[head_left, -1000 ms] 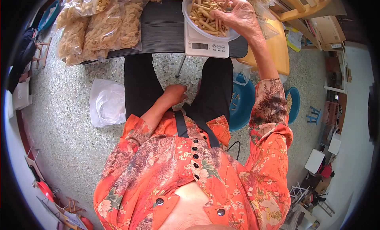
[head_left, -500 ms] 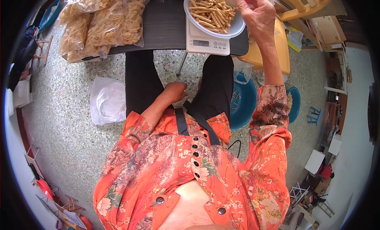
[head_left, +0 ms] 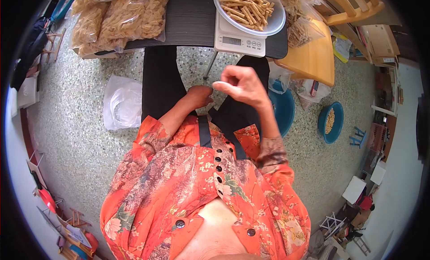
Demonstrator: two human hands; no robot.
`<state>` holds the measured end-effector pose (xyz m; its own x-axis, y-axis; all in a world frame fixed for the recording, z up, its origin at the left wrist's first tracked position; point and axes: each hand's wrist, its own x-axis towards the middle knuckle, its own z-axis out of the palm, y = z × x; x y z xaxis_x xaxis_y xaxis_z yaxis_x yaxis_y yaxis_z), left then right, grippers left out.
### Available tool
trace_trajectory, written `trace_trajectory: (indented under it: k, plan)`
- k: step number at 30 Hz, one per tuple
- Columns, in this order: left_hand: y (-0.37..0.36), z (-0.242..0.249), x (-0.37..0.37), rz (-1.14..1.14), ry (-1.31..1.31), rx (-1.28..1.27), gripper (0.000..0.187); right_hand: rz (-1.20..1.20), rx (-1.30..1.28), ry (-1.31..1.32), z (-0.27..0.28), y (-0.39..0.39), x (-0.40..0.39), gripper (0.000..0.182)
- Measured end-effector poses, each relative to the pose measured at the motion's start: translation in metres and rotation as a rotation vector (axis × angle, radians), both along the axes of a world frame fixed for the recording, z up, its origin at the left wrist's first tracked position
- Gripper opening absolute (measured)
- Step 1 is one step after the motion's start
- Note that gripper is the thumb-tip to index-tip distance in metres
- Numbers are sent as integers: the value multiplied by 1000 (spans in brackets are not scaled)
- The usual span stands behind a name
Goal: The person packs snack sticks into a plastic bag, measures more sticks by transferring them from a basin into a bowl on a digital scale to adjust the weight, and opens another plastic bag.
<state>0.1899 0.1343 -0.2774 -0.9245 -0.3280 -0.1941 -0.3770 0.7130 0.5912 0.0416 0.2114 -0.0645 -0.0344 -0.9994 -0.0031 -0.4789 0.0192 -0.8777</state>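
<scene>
My right hand (head_left: 242,86) hangs over my right thigh, below the scale, with its fingers curled together; whether it holds anything is too small to tell. My left hand (head_left: 199,97) rests by my left thigh, its fingers curled and partly hidden. A white digital scale (head_left: 240,41) stands at the edge of the black table (head_left: 188,20). On it sits a clear round bowl (head_left: 281,19) holding many short brown sticks (head_left: 246,9). Bags of pale dried pieces (head_left: 130,19) lie on the table's left side.
A wooden chair (head_left: 311,58) stands right of the table, with open bags on its seat. Teal basins (head_left: 283,112) are on the floor to the right, one with pale pieces (head_left: 330,121). A white plastic bag (head_left: 122,102) lies on the floor at left.
My right hand has come down from beside the bowl to over my right thigh, its fingers now curled. The left hand stays low. The view has shifted slightly.
</scene>
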Motion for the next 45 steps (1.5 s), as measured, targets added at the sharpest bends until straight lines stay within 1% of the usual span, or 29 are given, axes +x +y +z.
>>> trace_trajectory:
  k: [1,3,4,5,7,8,10,11,12,13,14,15,17,18,19,21,22,24,26,27,29,32,33,35,36,38,39,41,45]
  plan:
    - [0,-2,0,-1,-6,-1,30,-27,40,-90,-25,-1,6,28]
    - [0,-4,-1,-15,-75,12,30,-168,17,-425,-71,-8,19,30]
    - [0,-3,-1,-12,-79,9,30,-248,95,-658,-97,-11,23,30]
    - [-1,-4,0,-8,-81,18,30,-243,92,-663,-105,-15,26,30]
    - [-1,-11,3,-5,-87,36,31,-220,47,-475,-108,-20,31,26]
    - [-1,-14,4,-5,-89,33,31,-103,16,-395,-108,-21,29,24]
    - [0,-18,8,40,162,-79,31,-59,44,-443,-94,-20,21,23]
    - [0,-15,10,43,149,-80,31,-20,75,-496,-88,-16,17,22]
    - [-2,2,8,26,-41,-38,32,-55,74,-725,-84,-8,8,19]
    - [-3,11,5,2,-230,3,32,-26,-50,-1023,-66,3,-3,22]
    - [-5,4,7,-9,-214,4,33,104,-328,-1231,-61,11,-14,33]
    - [-11,4,14,-41,-230,18,33,192,-445,-1408,-58,16,-28,43]
    - [-13,2,19,-14,-159,48,35,139,-568,-1513,-65,40,-71,42]
    - [-15,-7,21,-29,-147,75,36,-3,-568,-1516,-77,56,-92,37]
    - [-15,6,19,-33,-192,97,36,-157,-523,-1602,-100,71,-114,34]
    - [-15,15,17,-42,-222,81,36,-736,-347,-1548,-154,99,-147,26]
    - [-15,18,16,-86,-231,86,36,-779,-371,-1548,-187,116,-160,26]
    - [-16,23,18,-16,-215,143,35,-1271,50,-1361,-255,154,-167,21]
    - [-14,23,18,-21,-219,145,34,-1522,226,-1195,-297,188,-154,11]
    - [-14,25,18,7,-221,151,34,-1540,220,-1202,-305,200,-145,11]
    - [-11,28,19,-3,-227,123,34,-1558,378,-977,-312,223,-119,8]
    - [-8,28,16,-8,-286,119,35,-1437,250,-986,-367,253,-97,13]
    - [-7,28,18,-6,-300,113,35,-1444,251,-995,-367,251,-91,13]
    - [-6,30,18,-10,-315,103,35,-1521,415,-656,-359,236,-76,21]
    - [-6,32,18,-6,-331,125,36,-1524,415,-662,-361,233,-77,21]
    - [-4,34,19,-5,-353,147,36,-1290,270,91,-366,227,-78,26]
    - [-4,33,23,-4,-328,138,35,-1293,274,87,-367,221,-82,26]
    - [-3,32,26,4,-282,116,34,-1246,221,415,-367,202,-98,36]
    - [2,44,30,-22,-305,72,34,-1151,130,459,-333,177,-114,47]
